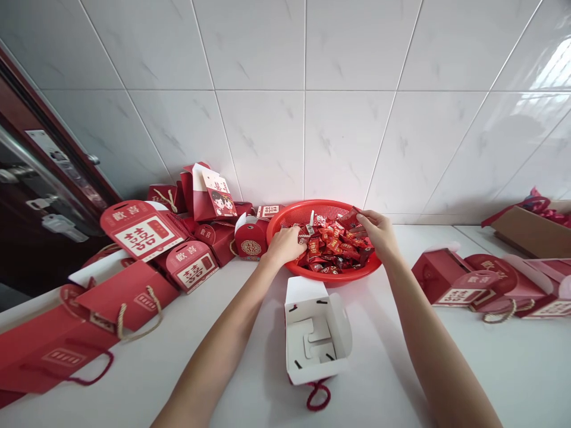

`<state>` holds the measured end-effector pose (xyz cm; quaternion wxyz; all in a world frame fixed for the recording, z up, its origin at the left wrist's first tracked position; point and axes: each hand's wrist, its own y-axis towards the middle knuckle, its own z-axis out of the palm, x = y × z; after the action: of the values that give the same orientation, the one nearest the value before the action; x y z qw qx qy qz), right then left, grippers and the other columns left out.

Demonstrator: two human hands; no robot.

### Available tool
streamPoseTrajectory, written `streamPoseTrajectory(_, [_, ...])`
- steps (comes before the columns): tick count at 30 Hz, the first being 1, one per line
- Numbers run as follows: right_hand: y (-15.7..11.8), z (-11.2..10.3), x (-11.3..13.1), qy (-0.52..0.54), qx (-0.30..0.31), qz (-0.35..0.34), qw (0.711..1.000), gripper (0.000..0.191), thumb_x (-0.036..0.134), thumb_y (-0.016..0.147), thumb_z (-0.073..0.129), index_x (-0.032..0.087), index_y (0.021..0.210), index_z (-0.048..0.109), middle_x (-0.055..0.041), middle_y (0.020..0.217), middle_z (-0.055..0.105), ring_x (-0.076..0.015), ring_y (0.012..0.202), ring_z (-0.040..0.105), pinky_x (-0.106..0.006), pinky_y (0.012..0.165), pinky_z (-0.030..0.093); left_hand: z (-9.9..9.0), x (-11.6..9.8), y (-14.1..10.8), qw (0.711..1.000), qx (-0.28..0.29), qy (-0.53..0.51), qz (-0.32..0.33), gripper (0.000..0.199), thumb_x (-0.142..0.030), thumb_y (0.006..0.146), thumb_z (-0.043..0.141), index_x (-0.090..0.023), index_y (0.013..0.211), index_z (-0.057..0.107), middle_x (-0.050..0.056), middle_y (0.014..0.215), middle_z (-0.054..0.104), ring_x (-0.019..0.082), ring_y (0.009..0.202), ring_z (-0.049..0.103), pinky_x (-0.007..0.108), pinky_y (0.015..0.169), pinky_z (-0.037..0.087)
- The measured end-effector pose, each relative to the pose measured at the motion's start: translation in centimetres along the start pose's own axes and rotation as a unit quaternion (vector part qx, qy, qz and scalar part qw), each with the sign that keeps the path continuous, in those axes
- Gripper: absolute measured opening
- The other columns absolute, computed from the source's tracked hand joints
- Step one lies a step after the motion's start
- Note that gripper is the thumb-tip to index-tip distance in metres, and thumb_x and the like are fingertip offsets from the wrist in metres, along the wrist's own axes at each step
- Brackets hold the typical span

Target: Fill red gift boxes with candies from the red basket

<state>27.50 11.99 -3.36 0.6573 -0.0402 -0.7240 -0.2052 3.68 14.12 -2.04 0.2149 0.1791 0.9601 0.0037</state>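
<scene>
A red plastic basket (325,277) full of wrapped candies (332,244) stands against the tiled wall. At its left side my left hand (285,245) reaches over the rim, fingers closed at a candy wrapper; the fingertips are partly hidden. Over the right rim, my right hand (378,233) pinches a red wrapped candy (349,217) between thumb and fingers. In front of the basket sits an open gift box (317,333), white inside, with nothing in it and a dark red cord handle (318,397) toward me.
Red gift boxes (147,235) with cord handles crowd the left side, some stacked. Several more red boxes (459,276) stand at right. Behind them is a brown cardboard carton (530,232). A door with keys (62,226) is at far left.
</scene>
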Motion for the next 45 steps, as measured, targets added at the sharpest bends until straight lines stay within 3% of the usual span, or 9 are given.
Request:
streamPoseTrajectory(7, [-0.2, 0.1, 0.1, -0.050, 0.007, -0.006, 0.999, 0.022, 0.033, 0.081, 0.065, 0.018, 0.096, 0.071, -0.0084, 0.100, 0.077, -0.0211, 0.079, 0.076, -0.034, 0.070, 0.062, 0.3, 0.5, 0.2, 0.997, -0.029, -0.070, -0.008, 0.056, -0.021, 0.075, 0.075, -0.016, 0.130, 0.066, 0.012, 0.107, 0.077, 0.032, 0.103, 0.071, 0.037, 0.087, 0.050])
streamPoseTrajectory(11, [-0.1, 0.1, -0.2, -0.094, 0.010, -0.014, 0.995, 0.024, 0.030, 0.081, 0.061, 0.019, 0.099, 0.073, -0.0100, 0.104, 0.078, -0.0232, 0.085, 0.075, -0.037, 0.074, 0.062, 0.4, 1.2, 0.4, 0.986, -0.033, -0.164, 0.027, 0.014, -0.028, 0.069, 0.078, -0.018, 0.079, 0.073, 0.003, 0.080, 0.073, 0.024, 0.081, 0.067, 0.032, 0.074, 0.047])
streamPoseTrajectory(15, [-0.1, 0.1, -0.2, -0.141, 0.020, -0.023, 0.990, 0.027, 0.027, 0.080, 0.059, 0.019, 0.100, 0.074, -0.0094, 0.104, 0.079, -0.0248, 0.092, 0.074, -0.038, 0.080, 0.060, 0.4, 1.5, 0.8, 0.958, -0.034, -0.280, 0.049, 0.036, -0.044, 0.068, 0.079, -0.019, 0.055, 0.058, -0.002, 0.063, 0.061, 0.017, 0.068, 0.058, 0.029, 0.067, 0.042])
streamPoseTrajectory(24, [-0.6, 0.1, 0.5, -0.269, 0.062, -0.011, 0.961, 0.038, 0.011, 0.067, 0.056, 0.018, 0.095, 0.080, -0.0021, 0.064, 0.072, -0.0208, 0.056, 0.063, -0.033, 0.060, 0.051, 0.0, 2.1, 1.3, 0.855, -0.085, -0.511, 0.007, 0.043, -0.052, 0.062, 0.085, -0.017, 0.081, 0.070, 0.002, 0.081, 0.070, 0.019, 0.082, 0.064, 0.032, 0.078, 0.051])
streamPoseTrajectory(27, [-0.8, 0.3, 1.0, -0.284, 0.064, -0.023, 0.956, 0.041, 0.011, 0.070, 0.055, 0.019, 0.102, 0.080, -0.0045, 0.079, 0.078, -0.0190, 0.053, 0.061, -0.034, 0.061, 0.051, -0.1, 2.3, 1.5, 0.823, -0.089, -0.560, -0.013, 0.046, -0.052, 0.059, 0.088, -0.018, 0.085, 0.070, 0.002, 0.086, 0.070, 0.018, 0.083, 0.064, 0.031, 0.075, 0.053])
streamPoseTrajectory(30, [-1.2, 0.6, 1.8, -0.265, 0.073, -0.049, 0.960, 0.039, 0.010, 0.074, 0.054, 0.020, 0.103, 0.078, -0.0070, 0.108, 0.080, -0.0231, 0.083, 0.073, -0.035, 0.079, 0.056, 0.0, 2.0, 1.4, 0.802, -0.072, -0.593, -0.017, 0.047, -0.050, 0.057, 0.090, -0.018, 0.086, 0.070, 0.002, 0.088, 0.070, 0.018, 0.083, 0.065, 0.032, 0.075, 0.056])
streamPoseTrajectory(33, [-1.9, 1.1, 2.7, -0.165, 0.117, -0.068, 0.977, 0.026, 0.016, 0.081, 0.059, 0.020, 0.100, 0.076, -0.0079, 0.111, 0.079, -0.0253, 0.106, 0.073, -0.037, 0.094, 0.056, 0.1, 1.3, 1.0, 0.793, -0.045, -0.608, -0.006, 0.046, -0.047, 0.058, 0.092, -0.018, 0.087, 0.072, 0.003, 0.092, 0.071, 0.020, 0.088, 0.067, 0.034, 0.079, 0.057])
streamPoseTrajectory(38, [-3.1, 2.8, 3.3, -0.025, 0.188, -0.064, 0.980, 0.033, 0.047, 0.086, 0.072, 0.021, 0.105, 0.071, -0.0064, 0.092, 0.078, -0.0235, 0.087, 0.075, -0.040, 0.085, 0.061, 0.1, -0.1, 0.1, 0.812, 0.026, -0.579, 0.070, 0.040, -0.048, 0.064, 0.091, -0.019, 0.088, 0.077, 0.002, 0.091, 0.074, 0.020, 0.089, 0.068, 0.034, 0.084, 0.054])
streamPoseTrajectory(45, [-2.9, 2.8, 3.3, -0.048, 0.218, -0.093, 0.970, 0.037, 0.058, 0.084, 0.070, 0.021, 0.079, 0.064, -0.0036, 0.077, 0.071, -0.0212, 0.073, 0.070, -0.039, 0.074, 0.059, 0.2, -0.9, -0.3, 0.819, 0.038, -0.563, 0.107, 0.041, -0.041, 0.062, 0.093, -0.018, 0.092, 0.079, 0.006, 0.097, 0.079, 0.024, 0.097, 0.070, 0.039, 0.094, 0.052])
